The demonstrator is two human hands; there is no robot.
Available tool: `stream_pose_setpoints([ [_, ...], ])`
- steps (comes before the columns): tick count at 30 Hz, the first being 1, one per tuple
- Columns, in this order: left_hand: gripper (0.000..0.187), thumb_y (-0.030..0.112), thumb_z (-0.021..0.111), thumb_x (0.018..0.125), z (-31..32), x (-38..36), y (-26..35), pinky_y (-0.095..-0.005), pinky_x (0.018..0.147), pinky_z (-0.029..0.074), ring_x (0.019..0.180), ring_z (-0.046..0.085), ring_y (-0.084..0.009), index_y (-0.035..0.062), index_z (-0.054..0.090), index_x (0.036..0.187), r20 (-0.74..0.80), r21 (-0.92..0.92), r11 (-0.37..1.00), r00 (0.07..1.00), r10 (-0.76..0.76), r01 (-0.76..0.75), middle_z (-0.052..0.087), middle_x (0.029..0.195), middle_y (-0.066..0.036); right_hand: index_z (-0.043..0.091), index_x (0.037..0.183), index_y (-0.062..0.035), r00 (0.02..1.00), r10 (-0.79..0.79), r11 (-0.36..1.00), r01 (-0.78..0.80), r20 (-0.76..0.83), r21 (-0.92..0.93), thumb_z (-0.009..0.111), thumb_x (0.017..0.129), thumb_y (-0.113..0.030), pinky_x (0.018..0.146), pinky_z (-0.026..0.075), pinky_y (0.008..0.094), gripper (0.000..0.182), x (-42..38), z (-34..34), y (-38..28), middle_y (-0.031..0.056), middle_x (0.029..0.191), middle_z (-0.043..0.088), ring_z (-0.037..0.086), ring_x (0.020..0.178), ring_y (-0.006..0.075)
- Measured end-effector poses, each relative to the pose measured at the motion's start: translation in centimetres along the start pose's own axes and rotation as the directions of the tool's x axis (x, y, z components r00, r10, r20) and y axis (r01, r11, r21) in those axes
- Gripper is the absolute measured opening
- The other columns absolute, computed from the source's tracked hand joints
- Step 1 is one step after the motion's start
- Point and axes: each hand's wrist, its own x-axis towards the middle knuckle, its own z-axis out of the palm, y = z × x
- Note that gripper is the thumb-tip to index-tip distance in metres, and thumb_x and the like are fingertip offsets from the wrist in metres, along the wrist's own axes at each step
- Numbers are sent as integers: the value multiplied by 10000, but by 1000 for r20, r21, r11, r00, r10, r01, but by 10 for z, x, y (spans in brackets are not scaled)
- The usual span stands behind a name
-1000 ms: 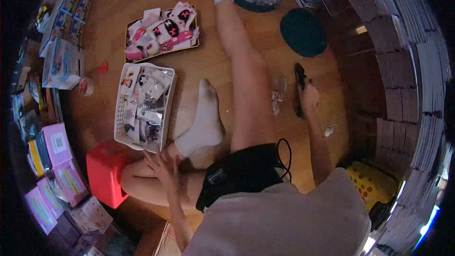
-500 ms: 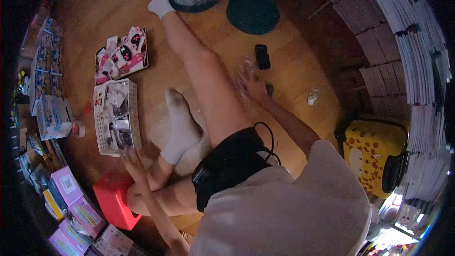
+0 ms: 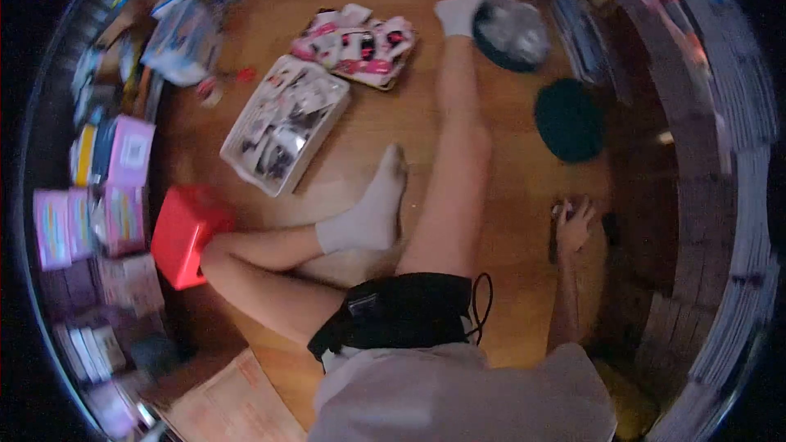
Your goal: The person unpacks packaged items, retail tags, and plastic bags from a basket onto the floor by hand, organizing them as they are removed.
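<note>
My right hand [image 3: 575,229] is low over the floor on the right, its fingers bent over a small shiny whitish-pink thing [image 3: 563,209] too blurred to name. Under and beside that hand lies a dark flat object [image 3: 554,233]; a second small black object [image 3: 610,227] is just to its right. My left hand is out of view. On the left, a white plastic basket [image 3: 296,170] holds several small packaged items. Behind it, a shallow tray [image 3: 385,84] is heaped with pink, white and black packets.
My legs stretch across the wooden floor [image 3: 368,139]. A red stool [image 3: 182,237] stands by my bent knee. Farther off are a green round mat [image 3: 569,120] and another bearing clear plastic bags [image 3: 516,30]. Stacked paper [image 3: 712,278] lines the right side; boxes [image 3: 127,155] line the left.
The view has swung round, so the basket and tray appear farther right. My left hand, earlier near the basket, has left view. My right hand is now farther from my leg, beside the dark objects.
</note>
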Motion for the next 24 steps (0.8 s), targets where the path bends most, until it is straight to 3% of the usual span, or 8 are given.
stream_pose_setpoints([
  [1, 468, 263, 520, 920, 5, -11, -7, -357, 1035, 297, 1225, 399, -263, -7, 411, 1287, -7, -21, 999, 999, -38, 38, 424, 1316, -142, 439, 1290, -15, 999, -33, 998, 35, 43, -44, 445, 929, -436, 881, 447, 505, 555, 5, -2, -12, 244, 1291, 452, 525, 1095, 397],
  [4, 504, 285, 519, 921, 18, -39, -24, -363, 1048, 274, 1246, 368, -259, 0, 379, 1312, -18, -107, 981, 986, -166, 163, 390, 1345, -126, 479, 1244, -11, 896, -400, 916, 382, -195, -121, 454, 927, -426, 980, 367, 512, 522, 4, 80, 20, 229, 1297, 444, 491, 1135, 400],
  [6, 528, 300, 518, 921, 30, -59, -34, -367, 1057, 259, 1260, 347, -256, 5, 358, 1328, -14, -186, 948, 964, -267, 260, 367, 1364, -115, 489, 1226, 5, 964, -267, 960, 264, -20, -91, 469, 924, -387, 997, 342, 518, 495, -3, 68, 18, 224, 1257, 475, 462, 1158, 415],
  [8, 553, 314, 518, 921, 39, -75, -42, -371, 1066, 243, 1274, 326, -253, 9, 337, 1345, 2, -280, 898, 935, -354, 340, 345, 1383, -105, 511, 1214, -23, 768, -628, 769, 587, -129, -252, 476, 916, -339, 977, 359, 521, 436, 5, 128, 68, 201, 1236, 497, 472, 1142, 415],
  [10, 578, 329, 517, 921, 48, -91, -50, -375, 1076, 228, 1288, 306, -250, 14, 316, 1361, 45, -404, 812, 895, -443, 422, 322, 1402, -94, 452, 1270, -44, 911, -408, 888, 410, 53, -209, 481, 918, -317, 966, 366, 513, 446, 5, 100, 60, 207, 1284, 440, 429, 1188, 399],
  [14, 628, 358, 516, 922, 54, -115, -69, -382, 1094, 197, 1317, 264, -245, 23, 274, 1394, 230, -689, 474, 785, -575, 548, 277, 1441, -73, 492, 1218, -35, 972, -190, 978, 200, 137, -65, 494, 901, -265, 924, 387, 484, 392, 4, 68, 29, 210, 1239, 471, 447, 1148, 398],
  [18, 680, 388, 516, 922, 48, -121, -109, -390, 1112, 166, 1345, 223, -239, 32, 232, 1427, 412, -830, 99, 724, -553, 548, 232, 1479, -52, 506, 1185, -22, 958, -206, 977, 214, 199, -18, 514, 882, -265, 895, 397, 479, 389, 23, 51, 22, 212, 1187, 490, 465, 1104, 398],
  [24, 625, 427, 559, 890, 74, -126, -183, -383, 1058, 285, 1262, 367, -224, 47, 391, 1358, 347, -911, 4, 772, -533, 412, 405, 1377, -67, 526, 1136, -2, 894, -339, 931, 364, 294, -31, 544, 853, -265, 852, 411, 473, 387, 73, 48, 41, 215, 1109, 520, 493, 1038, 398],
])
